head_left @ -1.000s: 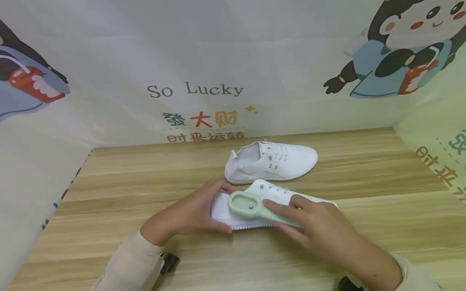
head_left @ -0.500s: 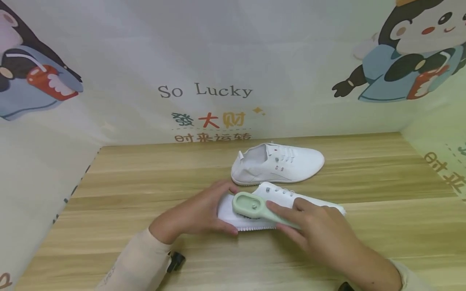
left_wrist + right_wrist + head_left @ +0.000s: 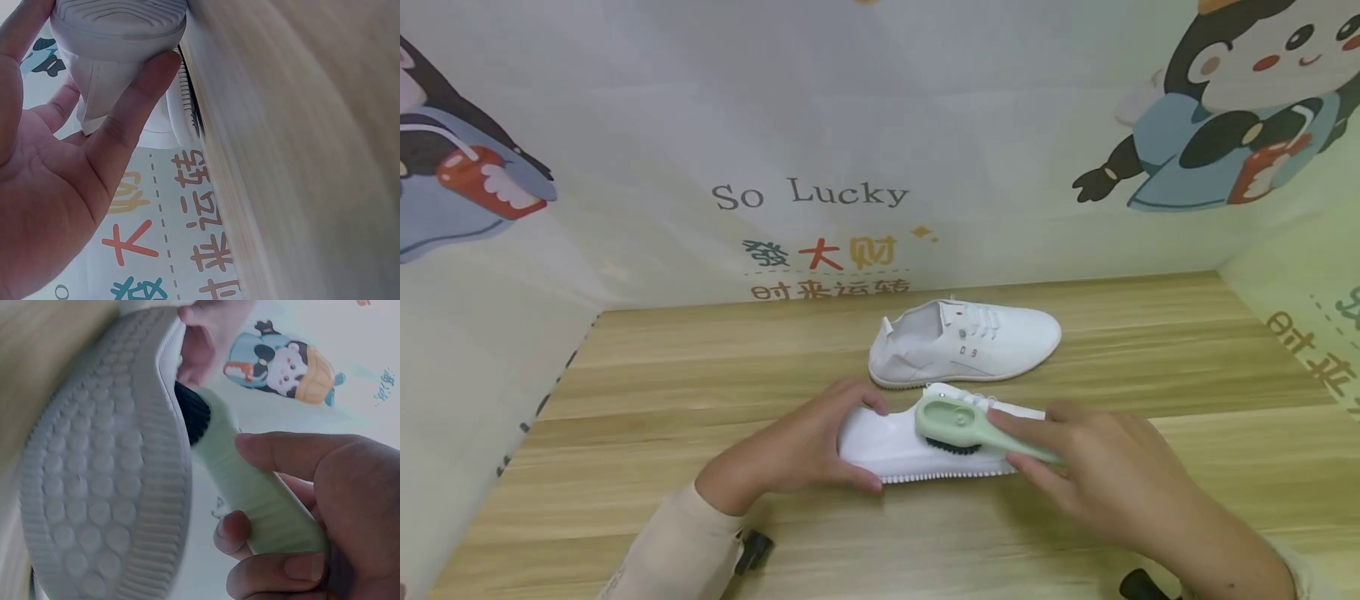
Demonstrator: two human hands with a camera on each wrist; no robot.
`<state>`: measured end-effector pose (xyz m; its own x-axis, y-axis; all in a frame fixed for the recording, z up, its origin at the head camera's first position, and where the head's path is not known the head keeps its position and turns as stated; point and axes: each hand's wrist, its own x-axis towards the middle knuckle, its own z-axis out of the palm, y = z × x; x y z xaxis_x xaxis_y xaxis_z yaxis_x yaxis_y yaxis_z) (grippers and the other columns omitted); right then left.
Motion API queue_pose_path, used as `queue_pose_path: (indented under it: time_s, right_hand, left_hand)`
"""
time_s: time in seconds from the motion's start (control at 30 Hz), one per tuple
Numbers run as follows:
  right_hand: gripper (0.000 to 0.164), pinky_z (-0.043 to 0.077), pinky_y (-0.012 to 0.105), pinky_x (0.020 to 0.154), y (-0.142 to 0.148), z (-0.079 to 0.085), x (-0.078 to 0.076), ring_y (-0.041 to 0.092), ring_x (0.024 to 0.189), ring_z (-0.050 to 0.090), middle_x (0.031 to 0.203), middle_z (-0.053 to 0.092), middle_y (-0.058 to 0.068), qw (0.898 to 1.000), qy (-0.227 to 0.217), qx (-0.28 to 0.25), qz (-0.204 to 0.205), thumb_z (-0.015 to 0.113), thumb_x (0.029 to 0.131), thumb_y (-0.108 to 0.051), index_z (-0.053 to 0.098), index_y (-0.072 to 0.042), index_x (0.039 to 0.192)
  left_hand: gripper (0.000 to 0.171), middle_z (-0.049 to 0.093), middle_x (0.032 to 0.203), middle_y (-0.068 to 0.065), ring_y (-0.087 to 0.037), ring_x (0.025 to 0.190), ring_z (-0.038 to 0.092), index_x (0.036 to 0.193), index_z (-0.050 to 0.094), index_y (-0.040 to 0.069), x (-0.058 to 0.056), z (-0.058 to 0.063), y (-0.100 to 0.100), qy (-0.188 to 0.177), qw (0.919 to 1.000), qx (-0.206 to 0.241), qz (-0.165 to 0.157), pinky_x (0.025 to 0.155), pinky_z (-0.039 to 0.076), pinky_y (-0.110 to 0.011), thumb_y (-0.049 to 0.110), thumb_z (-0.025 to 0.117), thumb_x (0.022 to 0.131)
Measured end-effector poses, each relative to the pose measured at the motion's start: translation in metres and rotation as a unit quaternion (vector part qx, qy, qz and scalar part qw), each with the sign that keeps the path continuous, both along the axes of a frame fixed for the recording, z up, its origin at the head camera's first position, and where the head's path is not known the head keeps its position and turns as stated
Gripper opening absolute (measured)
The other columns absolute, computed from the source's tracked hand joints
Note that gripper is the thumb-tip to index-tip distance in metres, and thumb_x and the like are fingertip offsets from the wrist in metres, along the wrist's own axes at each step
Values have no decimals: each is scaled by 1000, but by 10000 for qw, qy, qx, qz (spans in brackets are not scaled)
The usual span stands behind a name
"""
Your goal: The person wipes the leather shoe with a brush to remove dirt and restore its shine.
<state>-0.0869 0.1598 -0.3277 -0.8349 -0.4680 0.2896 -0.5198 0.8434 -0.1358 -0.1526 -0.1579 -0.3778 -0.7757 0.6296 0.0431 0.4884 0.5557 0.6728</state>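
A white lace-up shoe [image 3: 880,443] lies tipped on its side on the wooden table, its studded sole [image 3: 94,462] turned toward the person. My left hand [image 3: 808,442] grips it round the heel, thumb on the sole edge and fingers on the far side. In my right hand [image 3: 1097,458] is a pale green shoe brush [image 3: 951,423], held by its handle with the index finger laid along it. Its dark bristles [image 3: 192,414] meet the shoe's upper near the laces. My right hand covers the shoe's toe in the head view.
The matching white shoe [image 3: 1007,346] stands upright just behind, toe pointing right. A printed cloth [image 3: 1000,233] with cartoon figures and lettering walls in the back and sides of the wooden table [image 3: 715,358]. Black wrist devices [image 3: 754,552] sit at both sleeves.
The brush has slid right along the shoe's side, from near the heel toward the laces, my right hand moving with it. The left hand keeps its grip on the heel.
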Motion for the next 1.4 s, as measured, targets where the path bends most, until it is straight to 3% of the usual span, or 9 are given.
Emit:
queue_pose_path:
  time_s: [0.23,0.57,0.77,0.97,1.13,1.4]
  right_hand:
    - [38,41,32,51,19,12,1,12,70,63,104,73,3,9989,-334,57,-313,75,87,-40,69,-42,124]
    - [36,31,26,47,21,17,0,6,53,39,96,72,-1,9981,-427,-59,-442,73,85,-34,72,-37,120]
    - [44,27,22,47,7,8,1,3,50,30,79,57,-9,9992,-338,69,-183,69,84,-27,68,-40,125]
    - [46,25,21,48,-7,-6,3,1,51,26,73,45,-11,9998,-124,143,72,63,88,-25,64,-41,132]
    - [48,28,22,49,-20,-21,8,1,49,25,75,48,-11,9985,361,109,387,64,89,-26,61,-38,135]
    - [57,37,27,49,-30,-30,14,4,50,40,86,55,-7,9969,475,346,526,69,91,-32,51,-41,144]
  left_hand:
    - [77,53,132,-1,-17,120,51,129,54,16,0,2,0,54,9999,-37,-97,103,45,-38,32,93,65]
    - [79,50,140,-3,-19,128,48,135,56,16,1,1,-2,25,10000,-21,-83,107,43,-41,33,92,67]
    - [79,50,139,-3,-18,126,49,135,57,18,2,2,-2,-42,10000,-23,-39,105,45,-40,32,92,66]
    - [78,49,140,-2,-18,126,51,135,57,22,2,1,-1,-50,9999,-79,-82,104,45,-40,35,92,67]
    - [79,50,138,0,-16,123,52,136,56,21,1,2,-1,58,9999,-96,-102,104,46,-38,35,92,67]
    - [81,51,133,2,-13,117,53,138,55,19,3,1,0,98,9997,-130,-170,99,48,-33,34,92,67]
